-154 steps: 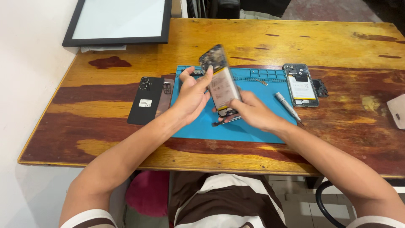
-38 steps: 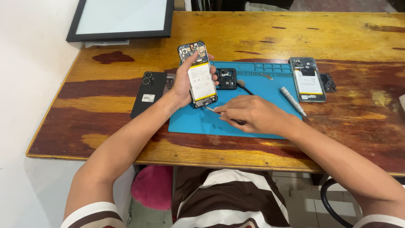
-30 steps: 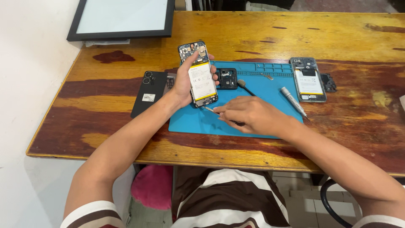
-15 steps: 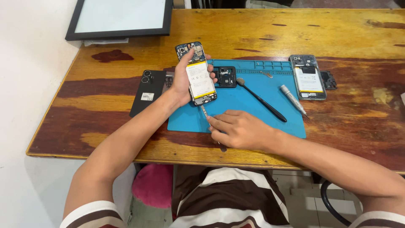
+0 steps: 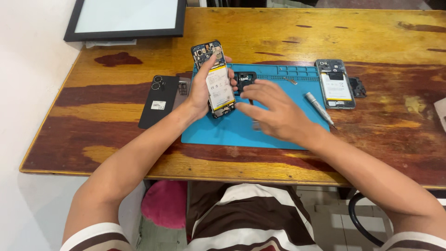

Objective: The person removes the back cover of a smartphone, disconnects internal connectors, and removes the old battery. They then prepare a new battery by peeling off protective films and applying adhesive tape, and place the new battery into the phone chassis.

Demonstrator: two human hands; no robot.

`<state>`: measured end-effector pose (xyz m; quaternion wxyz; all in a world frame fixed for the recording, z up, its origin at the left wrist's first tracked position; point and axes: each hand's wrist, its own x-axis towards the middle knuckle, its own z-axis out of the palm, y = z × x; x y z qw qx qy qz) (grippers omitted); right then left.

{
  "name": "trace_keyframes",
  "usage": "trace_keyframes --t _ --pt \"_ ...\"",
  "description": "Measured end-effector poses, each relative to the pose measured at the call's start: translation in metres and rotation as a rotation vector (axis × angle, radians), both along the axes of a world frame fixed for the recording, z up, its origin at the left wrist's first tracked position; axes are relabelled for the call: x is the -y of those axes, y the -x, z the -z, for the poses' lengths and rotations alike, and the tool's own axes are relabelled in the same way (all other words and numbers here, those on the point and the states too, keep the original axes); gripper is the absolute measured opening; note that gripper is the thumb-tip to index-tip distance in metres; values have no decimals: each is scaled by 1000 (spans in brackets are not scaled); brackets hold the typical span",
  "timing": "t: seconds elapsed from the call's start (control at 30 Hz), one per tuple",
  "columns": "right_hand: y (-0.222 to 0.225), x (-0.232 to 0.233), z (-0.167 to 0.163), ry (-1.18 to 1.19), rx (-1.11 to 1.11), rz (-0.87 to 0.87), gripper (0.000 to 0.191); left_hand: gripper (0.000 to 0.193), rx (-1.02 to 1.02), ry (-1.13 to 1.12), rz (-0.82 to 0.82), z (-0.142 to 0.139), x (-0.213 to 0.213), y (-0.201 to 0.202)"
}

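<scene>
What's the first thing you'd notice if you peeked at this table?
The opened phone with its insides and battery showing, held up in the left hand over the blue mat in the middle of the wooden table. The right hand hovers just beside it, fingers spread. Another opened phone lies to the right, past a silver screwdriver, and a black phone back lies to the left.

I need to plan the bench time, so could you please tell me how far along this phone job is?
Done: the opened phone has its back off, yellow-labelled battery and circuit board exposed; a black back cover lies left of the blue mat. In hand: the left hand holds it up, the right hand spread beside it. Left: it is not yet closed.
</scene>
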<state>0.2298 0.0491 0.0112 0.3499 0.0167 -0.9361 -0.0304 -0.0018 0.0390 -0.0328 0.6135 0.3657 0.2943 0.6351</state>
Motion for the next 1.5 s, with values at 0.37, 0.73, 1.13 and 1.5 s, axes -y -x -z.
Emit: trace_keyframes --t 0.37,0.73,1.13,1.5 --pt "32 -2 50 3 97 99 31 46 57 139 -180 7 -3 -5" --pt "32 0 49 -107 31 123 27 47 15 134 -177 6 -2 -5" --pt "23 -6 20 -159 -10 191 18 47 19 156 -147 5 -4 -1" --pt "0 -45 -16 -89 153 612 14 46 -43 155 -126 1 -3 0"
